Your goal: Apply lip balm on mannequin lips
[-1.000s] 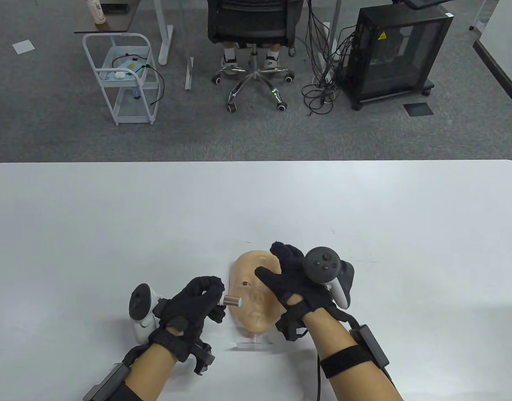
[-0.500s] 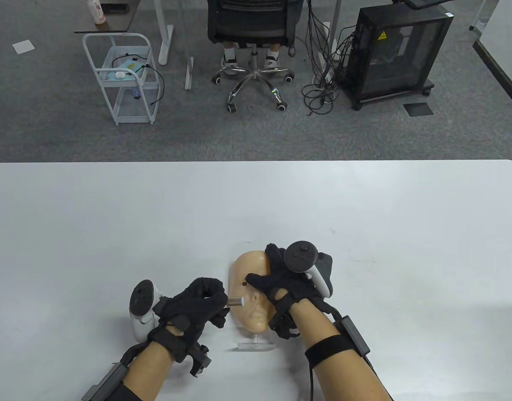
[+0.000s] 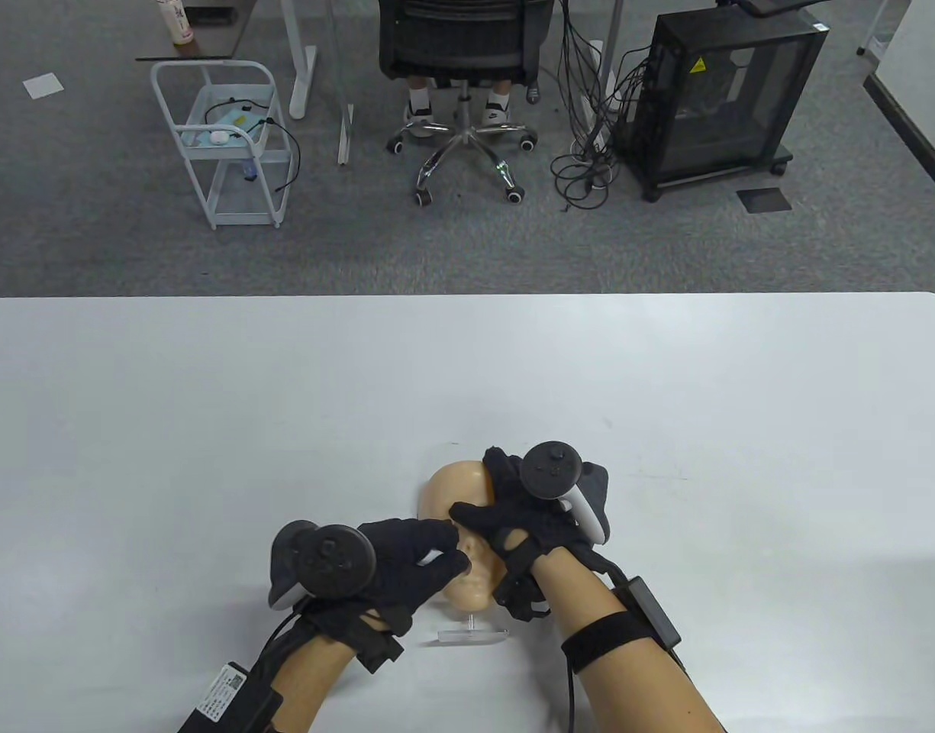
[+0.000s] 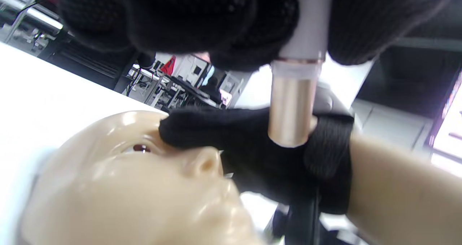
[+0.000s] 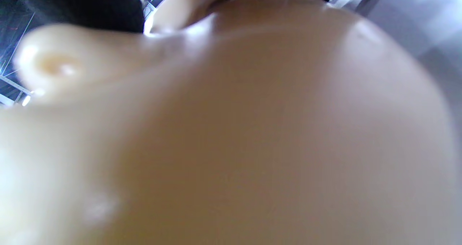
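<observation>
Left hand [image 3: 406, 561] has rolled over the mannequin face [image 3: 467, 584].
It grips the lip balm [image 4: 294, 104]; right hand [image 3: 517, 508] holds the face.

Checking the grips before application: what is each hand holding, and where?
Left hand grips the metallic lip balm tube by its upper barrel; right hand holds the beige mannequin face at the brow.
</observation>
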Demonstrator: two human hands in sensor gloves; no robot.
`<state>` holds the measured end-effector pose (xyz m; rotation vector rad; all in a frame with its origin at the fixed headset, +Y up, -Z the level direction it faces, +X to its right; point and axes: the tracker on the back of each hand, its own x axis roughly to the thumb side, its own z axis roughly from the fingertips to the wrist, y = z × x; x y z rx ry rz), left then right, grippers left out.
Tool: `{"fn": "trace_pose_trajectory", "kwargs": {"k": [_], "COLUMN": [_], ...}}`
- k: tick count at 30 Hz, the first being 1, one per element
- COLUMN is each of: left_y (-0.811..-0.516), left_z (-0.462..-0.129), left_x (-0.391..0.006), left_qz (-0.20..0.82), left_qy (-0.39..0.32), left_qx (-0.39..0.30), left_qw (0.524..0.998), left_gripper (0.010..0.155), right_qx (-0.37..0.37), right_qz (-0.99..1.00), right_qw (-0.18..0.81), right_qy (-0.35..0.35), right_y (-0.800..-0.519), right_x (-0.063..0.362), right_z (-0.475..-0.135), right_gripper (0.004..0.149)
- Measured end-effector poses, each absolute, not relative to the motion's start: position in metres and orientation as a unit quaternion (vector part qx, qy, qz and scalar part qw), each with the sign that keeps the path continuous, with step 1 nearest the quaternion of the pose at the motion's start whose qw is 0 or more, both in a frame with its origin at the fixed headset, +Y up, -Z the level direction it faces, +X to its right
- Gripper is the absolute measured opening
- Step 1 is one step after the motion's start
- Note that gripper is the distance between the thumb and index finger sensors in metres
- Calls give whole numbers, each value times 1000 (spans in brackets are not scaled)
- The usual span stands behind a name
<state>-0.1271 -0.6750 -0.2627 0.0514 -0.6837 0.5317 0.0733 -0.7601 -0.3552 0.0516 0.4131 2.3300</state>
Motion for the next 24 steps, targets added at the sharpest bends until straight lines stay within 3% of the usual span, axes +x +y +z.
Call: {"fn": "trace_pose_trajectory", "kwargs": {"k": [4,15,24], "left_y": [-677,-700,-701], "left_z": [-260,-255,-253], "left_x": [-103,-93,-90], "left_qz": [178,161,141], "left_qy": [-337,-361,-364], "left_qx": [30,42,59], "left_qw": [924,918,919], "left_gripper": [47,48,47], "right_qx": [25,27,27], "right_qz": [909,909,909], "right_qw": [382,383,383], "right_qy": [165,164,162], "right_y": [-761,-761,-761], "right_x": [74,73,72], "right_z": [-355,-354,-353], "right_gripper": [95,95,95]}}
